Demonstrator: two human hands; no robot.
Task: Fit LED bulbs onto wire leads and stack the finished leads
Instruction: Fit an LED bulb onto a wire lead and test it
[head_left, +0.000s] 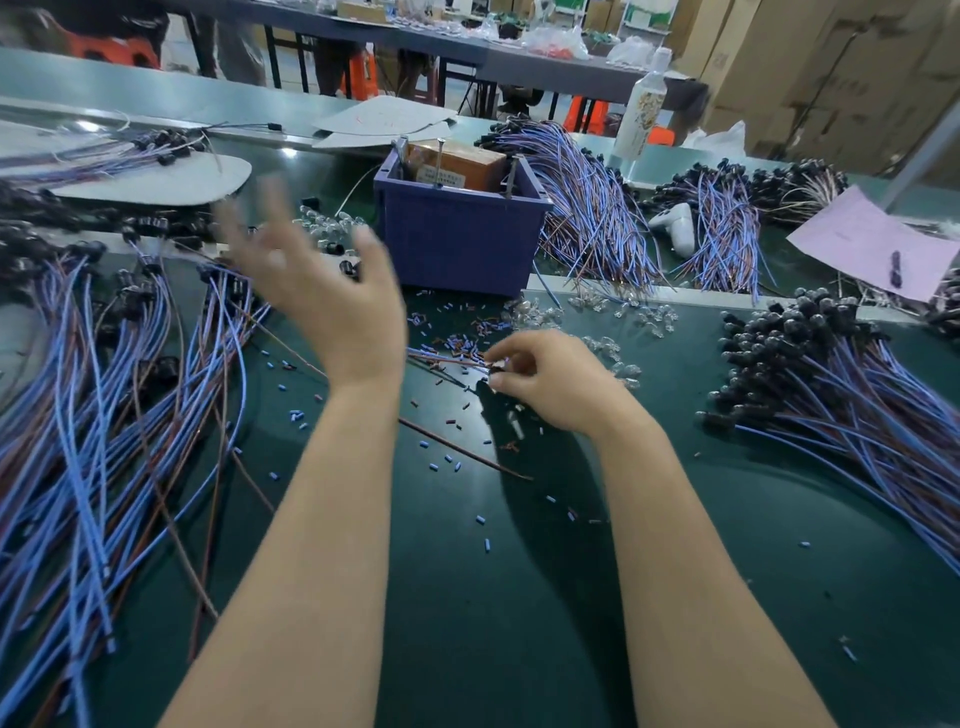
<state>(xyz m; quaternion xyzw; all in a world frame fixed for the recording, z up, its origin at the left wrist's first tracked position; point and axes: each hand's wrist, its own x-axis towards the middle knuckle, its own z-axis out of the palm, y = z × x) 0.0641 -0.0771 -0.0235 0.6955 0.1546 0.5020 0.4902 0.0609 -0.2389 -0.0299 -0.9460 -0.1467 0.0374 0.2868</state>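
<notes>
1. Head view, left side: Fingers (270, 221) of the left hand (322, 296) are spread wide and straight, smeared by blur. They hold nothing. The hand is in the air, in front of the purple bin (460, 234) and to its left.
2. Head view, right side: the right hand (553, 382) is low over the green mat (519, 597), in front of the bin's near right corner. Its fingertips (500, 385) are curled close together and pinch the black end of a wire lead (441, 358). The lead's blue and brown strands run from the pinch toward the left arm.
3. Loose clear LED bulbs (597, 312) lie on the mat in front of the bin and to its right, just beyond the right hand. A second cluster (332, 228) sits just left of the bin, behind the left hand.
4. A stack of leads (831, 374) lies well to the right of the bin, with its black heads gathered at the end nearer the bin.
5. A looser heap of leads (104, 415) spreads across the mat well to the left of the bin.
6. Small blue and brown insulation snippets (457, 343) are scattered in front of the bin, densest between the two hands.
7. More wire bundles (597, 208) lean just beside the bin's right wall. A pink sheet (872, 244) lies farther right, and a white bottle (644, 104) stands behind them.
</notes>
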